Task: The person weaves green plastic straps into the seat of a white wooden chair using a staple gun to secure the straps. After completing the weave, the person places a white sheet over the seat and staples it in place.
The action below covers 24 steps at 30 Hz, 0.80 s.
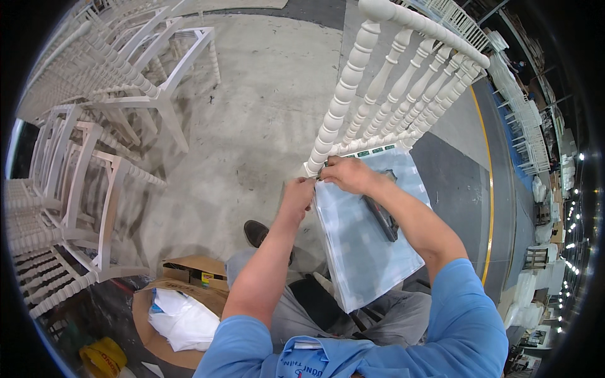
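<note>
A white chair stands before me, its back (353, 82) made of turned spindles and its seat (362, 264) covered in pale blue, see-through film. Both my hands meet at the seat's rear left corner, beside the foot of the back post. My left hand (299, 195) is closed at the seat's edge, fingers curled. Just right of it, my right hand (348, 174) pinches at the corner; whatever sits between the fingertips is too small to make out. On the film lies a dark handheld tool (383, 220), partly hidden under my right forearm. Small green pieces (377, 151) line the lower back rail.
Several unfinished white chairs (167, 94) crowd the left side. At lower left, an open cardboard box (148, 321) holds a white plastic bag (186, 324), near a yellow item (103, 358). My dark shoe (254, 232) rests on the floor. A yellow floor line (490, 208) runs along the right.
</note>
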### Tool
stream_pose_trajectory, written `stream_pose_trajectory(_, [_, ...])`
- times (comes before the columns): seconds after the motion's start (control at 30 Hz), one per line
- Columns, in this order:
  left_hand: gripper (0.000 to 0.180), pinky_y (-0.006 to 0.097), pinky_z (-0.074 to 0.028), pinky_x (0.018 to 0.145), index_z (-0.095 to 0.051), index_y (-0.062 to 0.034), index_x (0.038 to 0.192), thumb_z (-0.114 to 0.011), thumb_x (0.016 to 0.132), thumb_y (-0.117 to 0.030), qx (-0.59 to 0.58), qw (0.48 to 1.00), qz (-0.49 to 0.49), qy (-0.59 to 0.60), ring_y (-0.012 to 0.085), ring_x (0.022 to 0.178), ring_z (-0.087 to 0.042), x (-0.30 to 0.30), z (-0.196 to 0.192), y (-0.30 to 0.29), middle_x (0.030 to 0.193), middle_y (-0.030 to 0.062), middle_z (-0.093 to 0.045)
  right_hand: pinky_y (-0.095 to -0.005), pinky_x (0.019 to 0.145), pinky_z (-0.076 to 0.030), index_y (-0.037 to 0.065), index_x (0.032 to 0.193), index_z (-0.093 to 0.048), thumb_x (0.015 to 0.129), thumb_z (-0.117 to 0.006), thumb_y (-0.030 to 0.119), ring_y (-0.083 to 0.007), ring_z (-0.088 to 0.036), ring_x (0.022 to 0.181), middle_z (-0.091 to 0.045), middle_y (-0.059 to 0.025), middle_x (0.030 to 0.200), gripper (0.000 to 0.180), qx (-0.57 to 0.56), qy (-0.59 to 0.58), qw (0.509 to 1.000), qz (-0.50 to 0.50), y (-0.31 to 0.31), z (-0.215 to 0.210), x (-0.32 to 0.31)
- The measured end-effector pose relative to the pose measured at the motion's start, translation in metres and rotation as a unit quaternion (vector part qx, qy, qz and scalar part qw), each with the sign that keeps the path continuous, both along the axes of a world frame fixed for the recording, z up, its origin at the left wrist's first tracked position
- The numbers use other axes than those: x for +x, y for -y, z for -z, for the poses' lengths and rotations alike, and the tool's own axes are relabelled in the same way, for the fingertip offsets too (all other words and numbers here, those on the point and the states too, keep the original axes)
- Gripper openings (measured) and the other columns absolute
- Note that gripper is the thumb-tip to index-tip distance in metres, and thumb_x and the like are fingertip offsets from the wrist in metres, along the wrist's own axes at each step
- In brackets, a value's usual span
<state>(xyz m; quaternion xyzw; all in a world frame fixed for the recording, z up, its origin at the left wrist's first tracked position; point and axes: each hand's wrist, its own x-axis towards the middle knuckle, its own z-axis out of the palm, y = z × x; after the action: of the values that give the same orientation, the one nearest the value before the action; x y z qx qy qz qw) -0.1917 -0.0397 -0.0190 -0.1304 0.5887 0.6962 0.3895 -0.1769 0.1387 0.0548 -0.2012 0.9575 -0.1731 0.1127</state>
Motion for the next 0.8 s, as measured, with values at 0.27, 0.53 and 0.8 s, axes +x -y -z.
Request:
stream_pose_trajectory(0.27, [0.024,0.037,-0.051,0.066,-0.070,0.0024,0.088,-0.071,0.077,-0.019,-0.187,0.942,0.023,-0.277,0.0240,0.070,-0.068,0.009,0.007,-0.002,0.077,0.0142,-0.070,-0.0454,0.078,-0.054,0.011,0.096,-0.064,0.090,-0.063,0.019,-0.0329,-0.066,0.089,-0.060,-0.0113,0.099,0.010,0.050,-0.030,0.997,0.050,0.011,0.008,0.004])
stream_pose_trajectory(0.53, [0.018,0.042,-0.052,0.069,-0.072,0.0010,0.080,-0.065,0.075,-0.015,-0.227,0.925,-0.071,-0.297,0.0336,0.074,-0.069,0.009,0.005,-0.019,0.075,0.0187,-0.069,-0.0447,0.077,-0.052,0.005,0.101,-0.068,0.087,-0.066,0.017,-0.0360,-0.065,0.091,-0.068,-0.0159,0.097,0.019,-0.050,-0.107,0.960,0.254,-0.038,-0.009,0.029])
stream_pose_trajectory(0.8, [0.021,0.042,-0.051,0.075,-0.072,-0.0002,0.088,-0.064,0.080,-0.018,-0.288,0.865,-0.038,-0.409,0.0356,0.080,-0.067,0.015,0.014,-0.026,0.084,0.0198,-0.070,-0.0378,0.087,-0.053,0.001,0.122,-0.063,0.073,-0.082,0.033,-0.0304,-0.067,0.101,-0.070,-0.0165,0.106,0.062,-0.038,0.123,0.841,0.526,-0.143,0.002,0.143])
